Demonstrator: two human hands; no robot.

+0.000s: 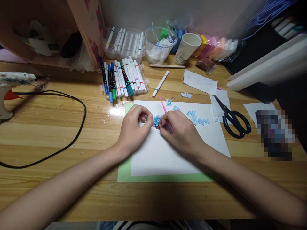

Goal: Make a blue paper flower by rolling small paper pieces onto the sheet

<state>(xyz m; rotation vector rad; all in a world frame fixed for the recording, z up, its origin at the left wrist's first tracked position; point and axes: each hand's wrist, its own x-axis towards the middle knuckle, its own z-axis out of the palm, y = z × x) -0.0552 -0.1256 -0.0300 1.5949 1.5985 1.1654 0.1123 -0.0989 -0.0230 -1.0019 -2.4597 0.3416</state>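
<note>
Blue paper tuft (157,120) at the centre of the frame: we pinch this small fringed bundle between both hands above a white sheet (177,156) that lies on a green sheet (123,175). Our left hand (134,126) is curled, thumb and fingertips pressed to the bundle's left side. Our right hand (179,129) closes on its right side and also grips a thin pink stick (163,107), which slants up and left out of the fingers. By our reading the work is partway. One bundle is being shaped, while several cut blue strips (194,116) lie loose on the white sheet just right of centre, not yet gathered. Black scissors (233,120) rest at right on paper scraps. An open marker tray (123,80) stands at upper centre with a loose marker (160,84) beside it. A glue gun (9,86) lies at the far left of the wooden desk (59,191), well apart from both hands.
</note>
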